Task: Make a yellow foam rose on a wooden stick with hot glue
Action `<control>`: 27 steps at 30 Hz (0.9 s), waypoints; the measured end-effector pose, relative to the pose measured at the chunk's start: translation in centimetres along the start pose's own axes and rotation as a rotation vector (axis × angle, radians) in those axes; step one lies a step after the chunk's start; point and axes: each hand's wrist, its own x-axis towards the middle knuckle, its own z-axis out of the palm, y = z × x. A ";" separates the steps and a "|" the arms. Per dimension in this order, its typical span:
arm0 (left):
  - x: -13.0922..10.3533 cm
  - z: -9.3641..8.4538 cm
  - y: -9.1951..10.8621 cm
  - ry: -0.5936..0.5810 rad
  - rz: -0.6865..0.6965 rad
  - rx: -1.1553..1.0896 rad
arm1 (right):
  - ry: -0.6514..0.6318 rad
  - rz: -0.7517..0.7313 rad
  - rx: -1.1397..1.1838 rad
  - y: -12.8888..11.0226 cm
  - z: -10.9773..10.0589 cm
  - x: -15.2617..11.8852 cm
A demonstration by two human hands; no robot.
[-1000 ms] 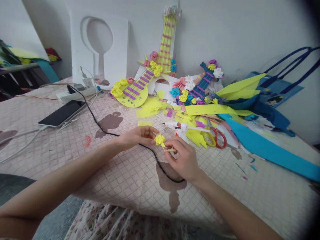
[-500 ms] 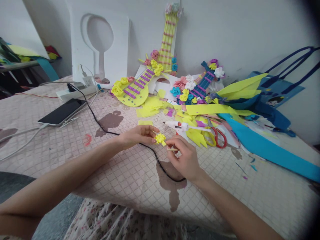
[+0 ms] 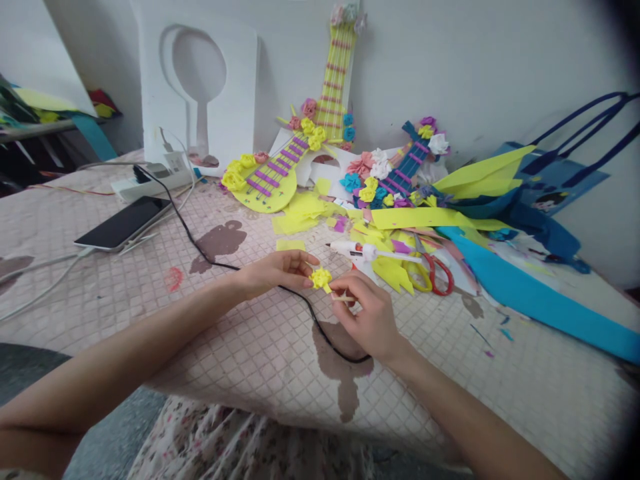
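Observation:
A small yellow paper flower [image 3: 321,277] is held between my two hands above the table. The fingertips of my left hand [image 3: 287,270] pinch its left side. My right hand [image 3: 367,310] grips its lower right edge, and a thin pale stick [image 3: 344,299] also lies in those fingers. Just beyond the right hand rests a white glue gun [image 3: 356,251], its dark tip pointing left. Scissors with red handles [image 3: 441,275] lie right of it among yellow paper scraps [image 3: 393,273].
Paper-flowered toy guitars [image 3: 273,177] lean at the back beside a white cut-out board [image 3: 245,93]. A phone [image 3: 125,223] and power strip [image 3: 150,183] are at left. A black cord [image 3: 313,313] runs under my hands. Blue paper [image 3: 540,293] and a bag [image 3: 570,180] lie right.
Almost nothing differs. My right fingers have shifted very slightly left at the flower's edge; both hands keep their hold.

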 end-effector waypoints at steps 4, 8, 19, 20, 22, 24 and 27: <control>0.0 0.1 0.1 -0.001 0.002 0.002 | -0.001 -0.003 -0.012 0.1 0.0 0.0; 0.0 0.2 0.1 0.018 0.015 -0.003 | -0.006 -0.019 -0.054 0.0 -0.1 -0.1; -0.1 0.3 0.6 0.041 -0.049 -0.073 | 0.035 0.029 0.055 -0.4 -0.3 0.2; -0.2 0.3 0.7 0.048 -0.060 -0.099 | 0.043 0.031 0.064 -0.4 -0.4 0.2; -0.2 0.3 0.8 0.051 -0.088 -0.165 | 0.072 0.028 0.072 -0.6 -0.5 0.3; -0.2 0.1 0.8 0.048 -0.112 -0.221 | 0.105 0.024 0.076 -0.7 -0.6 0.3; -0.1 -0.1 0.6 0.042 -0.129 -0.246 | 0.145 0.015 0.073 -0.7 -0.7 0.4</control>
